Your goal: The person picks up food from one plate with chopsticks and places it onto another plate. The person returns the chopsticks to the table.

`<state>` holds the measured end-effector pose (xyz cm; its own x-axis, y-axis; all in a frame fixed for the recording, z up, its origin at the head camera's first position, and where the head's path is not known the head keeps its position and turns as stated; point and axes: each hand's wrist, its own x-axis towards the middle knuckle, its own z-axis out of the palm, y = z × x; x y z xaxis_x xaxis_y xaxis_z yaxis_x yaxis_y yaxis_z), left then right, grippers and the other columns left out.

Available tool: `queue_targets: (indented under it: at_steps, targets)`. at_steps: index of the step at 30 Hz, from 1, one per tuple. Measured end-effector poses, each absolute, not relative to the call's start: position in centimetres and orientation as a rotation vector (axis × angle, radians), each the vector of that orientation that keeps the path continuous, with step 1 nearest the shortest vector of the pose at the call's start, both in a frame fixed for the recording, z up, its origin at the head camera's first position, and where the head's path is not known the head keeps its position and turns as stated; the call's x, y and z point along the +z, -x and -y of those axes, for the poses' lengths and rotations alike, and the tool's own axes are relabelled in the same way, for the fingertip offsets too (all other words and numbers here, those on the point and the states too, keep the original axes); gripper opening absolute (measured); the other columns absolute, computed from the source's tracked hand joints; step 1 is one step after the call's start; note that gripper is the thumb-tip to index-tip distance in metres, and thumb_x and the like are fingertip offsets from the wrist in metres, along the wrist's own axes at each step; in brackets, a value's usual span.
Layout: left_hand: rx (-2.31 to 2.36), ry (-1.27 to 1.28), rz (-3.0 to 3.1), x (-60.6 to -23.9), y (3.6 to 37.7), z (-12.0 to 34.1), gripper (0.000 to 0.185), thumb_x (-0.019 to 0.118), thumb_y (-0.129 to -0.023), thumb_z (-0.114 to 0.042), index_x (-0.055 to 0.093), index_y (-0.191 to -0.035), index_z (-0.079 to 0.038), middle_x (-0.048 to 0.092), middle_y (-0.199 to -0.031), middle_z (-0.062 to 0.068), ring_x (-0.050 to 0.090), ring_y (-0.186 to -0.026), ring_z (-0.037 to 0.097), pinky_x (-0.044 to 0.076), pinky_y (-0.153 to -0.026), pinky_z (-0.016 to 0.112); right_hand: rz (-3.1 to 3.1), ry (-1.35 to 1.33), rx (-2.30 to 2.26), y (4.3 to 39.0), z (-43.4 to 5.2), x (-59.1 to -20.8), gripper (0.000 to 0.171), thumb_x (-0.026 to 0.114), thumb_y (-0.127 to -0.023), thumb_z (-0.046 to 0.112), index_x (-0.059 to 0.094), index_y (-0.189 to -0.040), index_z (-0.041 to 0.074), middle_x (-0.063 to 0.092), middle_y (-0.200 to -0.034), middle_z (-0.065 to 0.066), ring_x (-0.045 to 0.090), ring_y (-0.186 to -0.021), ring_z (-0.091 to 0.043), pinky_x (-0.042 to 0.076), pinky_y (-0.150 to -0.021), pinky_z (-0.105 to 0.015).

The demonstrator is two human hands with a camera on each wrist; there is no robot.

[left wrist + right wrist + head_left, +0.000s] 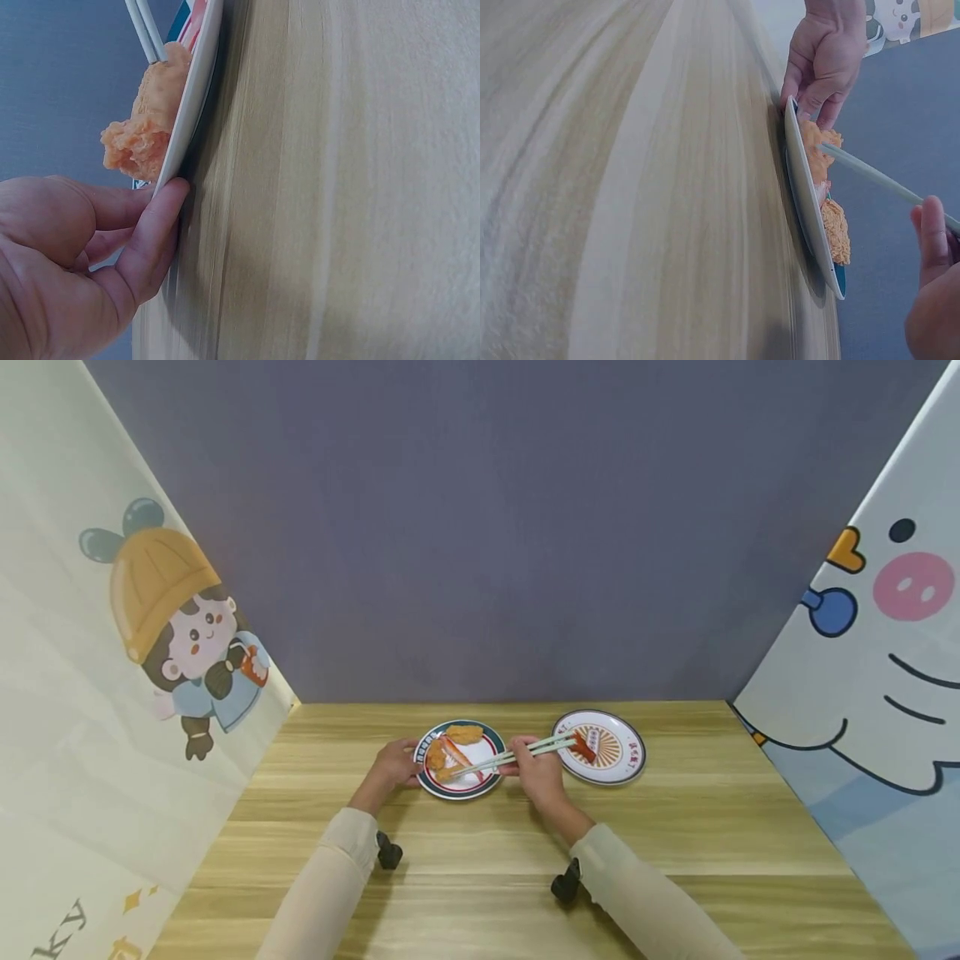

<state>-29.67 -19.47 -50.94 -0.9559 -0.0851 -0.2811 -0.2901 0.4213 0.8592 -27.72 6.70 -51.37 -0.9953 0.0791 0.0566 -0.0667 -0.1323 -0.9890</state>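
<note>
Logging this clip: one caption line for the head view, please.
Left hand steadies the green-rimmed plate of fried pieces while the right hand works pale chopsticks over it; a second plate sits alongside.

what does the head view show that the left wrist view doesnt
Only the head view shows the second plate with a red piece on it, the right hand holding the chopsticks, both sleeves and the cartoon side panels. Only the left wrist view shows, close up, the left hand's fingertips touching the plate's rim. Both show the left hand, the green-rimmed plate, fried pieces, chopstick tips and wooden table.
</note>
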Motion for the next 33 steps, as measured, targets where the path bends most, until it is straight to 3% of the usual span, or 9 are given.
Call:
queue_targets:
  at_steps: [8, 16, 21, 27, 33]
  targets:
    - [1.525, 0.335, -2.506, -50.8, 29.6, 19.5, 0.058, 0.063, -0.086, 0.012, 0.052, -0.143, 0.003, 0.064, -0.127, 0.029, 0.069, -0.074, 0.016, 0.067, -0.064, 0.030, 2.115, -0.035, 2.262, 27.7, -6.7, -51.3, 0.033, 0.061, -0.101, 0.018, 0.064, -0.111, -0.013, 0.072, -0.077, -0.009, 0.072, -0.059, -0.019, 0.064, -0.056, -0.053]
    - [1.512, 0.337, -2.519, -50.8, 29.6, 19.5, 0.057, 0.063, -0.086, 0.012, 0.053, -0.141, 0.003, 0.064, -0.124, 0.029, 0.070, -0.075, 0.017, 0.066, -0.063, 0.028, 2.100, -0.043, 2.279, 28.3, -6.5, -51.5, 0.031, 0.057, -0.102, 0.019, 0.066, -0.109, -0.011, 0.072, -0.081, -0.017, 0.070, -0.057, -0.016, 0.063, -0.054, -0.053]
    - [1.522, 0.340, -2.505, -50.9, 29.6, 19.5, 0.058, 0.062, -0.086, 0.012, 0.052, -0.143, 0.002, 0.064, -0.124, 0.029, 0.069, -0.072, 0.017, 0.067, -0.063, 0.029, 2.111, -0.138, 2.277, 28.7, -6.6, -51.5, 0.029, 0.055, -0.103, 0.016, 0.065, -0.108, -0.010, 0.071, -0.089, -0.025, 0.070, -0.057, -0.015, 0.062, -0.048, -0.042]
    - [1.509, 0.359, -2.508, -51.0, 29.7, 19.5, 0.060, 0.062, -0.087, 0.011, 0.052, -0.144, 0.000, 0.064, -0.125, 0.028, 0.068, -0.070, 0.015, 0.066, -0.062, 0.028, 2.184, -0.165, 2.241, 29.0, -6.6, -51.6, 0.029, 0.056, -0.102, 0.017, 0.067, -0.109, -0.010, 0.072, -0.080, -0.019, 0.071, -0.058, -0.015, 0.061, -0.045, -0.036]
    - [1.533, 0.371, -2.499, -50.9, 29.5, 19.4, 0.059, 0.062, -0.086, 0.011, 0.053, -0.144, 0.000, 0.065, -0.122, 0.027, 0.067, -0.069, 0.015, 0.066, -0.062, 0.029, 2.248, -0.162, 2.149, 29.0, -6.2, -51.6, 0.032, 0.059, -0.100, 0.020, 0.068, -0.108, -0.010, 0.072, -0.072, -0.018, 0.069, -0.054, -0.016, 0.064, -0.051, -0.044]
